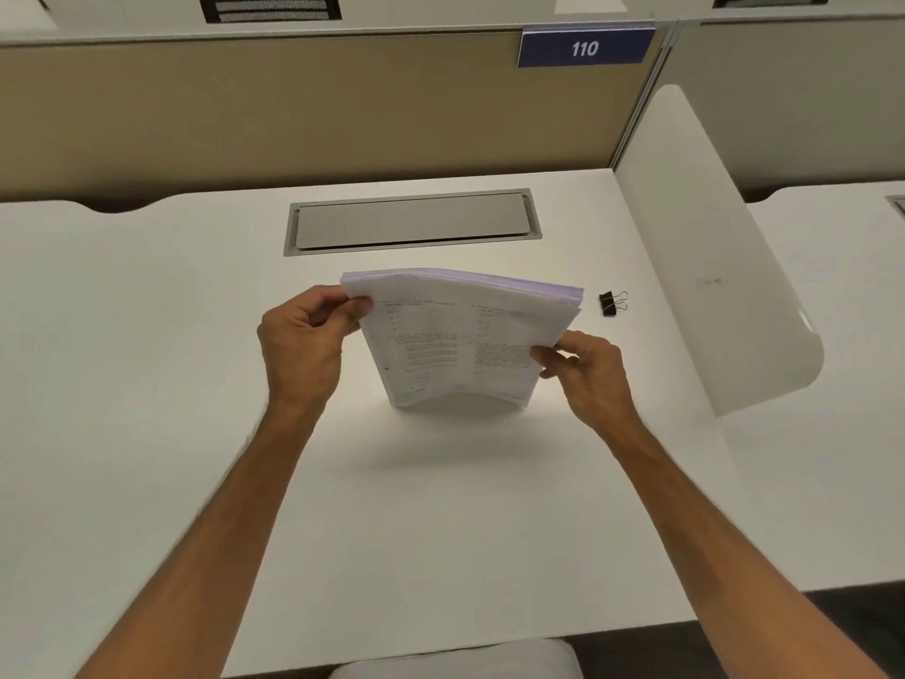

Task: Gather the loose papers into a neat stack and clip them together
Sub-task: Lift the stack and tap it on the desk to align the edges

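A thick stack of papers [455, 335] stands on its lower edge on the smooth, matte white surface [196, 384], the sheets bowed so that the top edge curves and fans slightly, showing many thin layers with a faint lilac tint along it. The front sheet is white with small grey printed text in two columns, too blurred to read. The left hand [303, 340] pinches the upper left corner of the stack, thumb on the front sheet and fingers curled behind it; the right hand [583, 370] grips the right edge lower down, thumb across the front and fingers wrapped round the back, so both hands are closed on the papers and the stack sits between them. A small black binder clip [611, 303] with looped wire handles lies on the surface just to the right of the stack's upper right corner, apart from it and beyond the right hand. Behind the stack, set flush into the surface, is a long rectangular grey metal flap [411, 222] with rounded corners. Further behind the stack rises a tan, fabric-like partition [245, 115] carrying a dark blue tag [585, 47] marked 110, and to the stack's right stands a smooth white side divider [710, 247] with a rounded corner.
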The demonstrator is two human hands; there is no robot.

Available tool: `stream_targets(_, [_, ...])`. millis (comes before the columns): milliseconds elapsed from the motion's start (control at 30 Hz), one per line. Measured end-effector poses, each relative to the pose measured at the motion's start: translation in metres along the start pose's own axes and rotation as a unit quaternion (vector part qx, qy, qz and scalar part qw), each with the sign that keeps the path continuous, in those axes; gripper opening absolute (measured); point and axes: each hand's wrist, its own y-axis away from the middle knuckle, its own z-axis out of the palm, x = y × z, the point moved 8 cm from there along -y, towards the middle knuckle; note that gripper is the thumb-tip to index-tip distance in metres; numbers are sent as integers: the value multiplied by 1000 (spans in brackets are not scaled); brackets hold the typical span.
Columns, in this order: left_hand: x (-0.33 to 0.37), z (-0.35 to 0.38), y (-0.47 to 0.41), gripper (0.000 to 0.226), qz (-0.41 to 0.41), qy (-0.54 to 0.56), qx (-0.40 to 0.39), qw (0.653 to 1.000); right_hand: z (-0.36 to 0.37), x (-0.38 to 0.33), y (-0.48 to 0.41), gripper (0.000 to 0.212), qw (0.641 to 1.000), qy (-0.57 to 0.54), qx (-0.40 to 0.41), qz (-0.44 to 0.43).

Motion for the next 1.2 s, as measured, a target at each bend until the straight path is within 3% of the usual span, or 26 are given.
stream_targets(100, [-9, 5, 6, 14, 8, -5, 7, 1000, 3, -4, -2, 26, 1000, -23, -10, 1])
stream_targets(267, [-5, 8, 10, 28, 33, -5, 18, 999, -4, -11, -5, 21, 999, -33, 13, -11])
stream_targets(467, [-10, 6, 1, 28, 27, -4, 20, 999, -11, -18, -4, 18, 997, -56, 48, -39])
stream_targets(1200, [-5, 2, 0, 17, 43, -7, 23, 999, -12, -11, -5, 25, 994, -93, 44, -47])
